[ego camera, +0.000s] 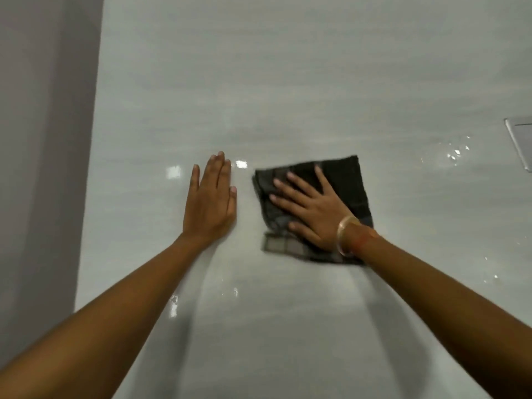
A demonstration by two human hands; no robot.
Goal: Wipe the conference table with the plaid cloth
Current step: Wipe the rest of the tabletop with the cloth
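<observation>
Single head-worn wide-angle view, looking forward and steeply down, close over the table (288,82), both forearms entering from below

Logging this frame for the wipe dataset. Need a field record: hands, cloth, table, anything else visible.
left hand: rests flat on bare table, fingers straight, left of the cloth, not touching it
right hand: presses flat on the cloth, fingers spread
plaid cloth: dark, folded, lies flat on the table under the right hand
conference table: glossy pale top, reflects lights
bangle: on right wrist
water droplets: on the table, right of the cloth
metal panel: set in the tabletop at the right frame edge, partly cut off
</observation>
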